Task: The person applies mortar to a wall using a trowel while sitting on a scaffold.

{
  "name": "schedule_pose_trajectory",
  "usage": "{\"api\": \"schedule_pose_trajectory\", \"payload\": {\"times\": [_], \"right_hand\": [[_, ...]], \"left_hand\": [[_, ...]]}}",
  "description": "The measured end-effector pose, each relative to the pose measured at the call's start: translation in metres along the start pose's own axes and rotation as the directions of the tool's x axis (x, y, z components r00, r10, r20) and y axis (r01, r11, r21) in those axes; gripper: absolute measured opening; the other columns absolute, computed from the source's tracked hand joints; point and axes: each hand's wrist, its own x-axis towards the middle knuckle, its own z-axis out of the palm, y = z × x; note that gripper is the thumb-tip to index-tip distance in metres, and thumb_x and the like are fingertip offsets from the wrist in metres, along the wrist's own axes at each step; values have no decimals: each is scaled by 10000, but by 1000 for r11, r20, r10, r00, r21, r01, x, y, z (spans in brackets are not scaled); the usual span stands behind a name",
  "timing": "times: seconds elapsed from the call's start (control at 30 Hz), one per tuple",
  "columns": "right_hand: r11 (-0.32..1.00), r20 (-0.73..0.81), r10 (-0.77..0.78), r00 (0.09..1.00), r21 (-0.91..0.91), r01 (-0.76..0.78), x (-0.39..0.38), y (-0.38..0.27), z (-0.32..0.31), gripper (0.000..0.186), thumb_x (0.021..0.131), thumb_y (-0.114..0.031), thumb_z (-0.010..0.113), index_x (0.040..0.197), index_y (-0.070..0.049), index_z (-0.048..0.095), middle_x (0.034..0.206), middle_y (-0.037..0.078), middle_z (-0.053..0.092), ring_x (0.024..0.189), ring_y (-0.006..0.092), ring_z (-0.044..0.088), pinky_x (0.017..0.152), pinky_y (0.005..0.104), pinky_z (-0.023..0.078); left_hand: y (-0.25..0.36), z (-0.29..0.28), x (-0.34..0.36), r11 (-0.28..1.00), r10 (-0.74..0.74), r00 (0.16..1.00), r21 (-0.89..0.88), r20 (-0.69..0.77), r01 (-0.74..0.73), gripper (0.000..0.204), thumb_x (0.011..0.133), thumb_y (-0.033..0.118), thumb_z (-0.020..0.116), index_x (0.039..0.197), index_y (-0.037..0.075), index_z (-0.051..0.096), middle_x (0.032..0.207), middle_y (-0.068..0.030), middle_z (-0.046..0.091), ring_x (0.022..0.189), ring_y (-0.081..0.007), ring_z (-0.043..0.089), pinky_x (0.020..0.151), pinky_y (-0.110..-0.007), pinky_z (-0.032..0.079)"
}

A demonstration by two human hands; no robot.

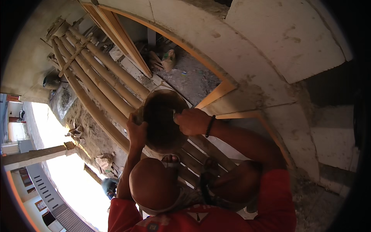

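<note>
A round, dark-bottomed bucket (161,123) is in front of my knees, above the bamboo poles. My left hand (136,130) grips its left rim, thumb over the edge. My right hand (193,121) is closed at the right side of the bucket's mouth. A small pale bit shows at its fingers, but what it holds is hidden in the shadow. The inside of the bucket is too dark to make out its contents.
I squat on a scaffold of several bamboo poles (104,77) running to the far left. A block wall (266,73) with an orange-brown wooden frame (217,94) stands at my right. Far below lie a sack (168,60), sand (92,131) and broken rubble (105,162).
</note>
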Motion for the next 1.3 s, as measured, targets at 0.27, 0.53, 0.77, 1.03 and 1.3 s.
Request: {"api": "schedule_pose_trajectory", "payload": {"times": [0.27, 0.53, 0.77, 1.03, 1.3], "right_hand": [[979, 133, -184, 974, 119, 168, -3, 5, 41, 256, 777, -167, 587, 911, 28, 685, 869, 250, 690, 761, 425, 683, 695, 487, 551], [949, 326, 113, 939, 243, -199, 0, 1, -20, 253, 832, -211, 603, 941, 12, 652, 911, 226, 686, 909, 400, 670, 821, 501, 534], [992, -192, 107, 976, -49, -119, -18, 6, -51, 235, 832, -198, 592, 947, 1, 644, 853, 219, 676, 845, 410, 667, 794, 493, 544], [992, -29, -1, 1000, 124, 5, -28, -31, -63, 254, 820, -208, 611, 911, 28, 623, 868, 254, 663, 845, 431, 661, 764, 505, 531], [1000, -229, 0, 973, 27, 6, -42, -12, -86, 341, 833, -270, 628, 1060, -16, 640, 976, 240, 673, 971, 430, 637, 860, 504, 507]], "left_hand": [[-8, 11, -1, 986, 101, 988, -124, -118, -115, 361, 701, -40, 586, 1061, -54, 547, 1189, -180, 651, 1061, -211, 624, 942, -319, 469], [11, -4, 5, 966, 242, 960, -59, -137, -252, 320, 695, -15, 608, 1008, -38, 543, 1189, -164, 670, 1022, -225, 639, 922, -332, 474], [35, -8, 13, 961, 240, 944, -82, -225, -264, 334, 694, -12, 615, 1022, -25, 556, 1199, -158, 671, 1004, -222, 651, 906, -348, 486], [58, -12, 25, 944, 300, 921, -63, -248, -324, 397, 686, -1, 626, 1079, -33, 576, 1128, -180, 683, 1021, -297, 664, 923, -373, 484], [114, -27, 33, 950, 305, 943, -28, -134, -311, 462, 690, 21, 653, 1144, -17, 576, 1045, -179, 667, 1031, -290, 638, 930, -368, 472]]}}
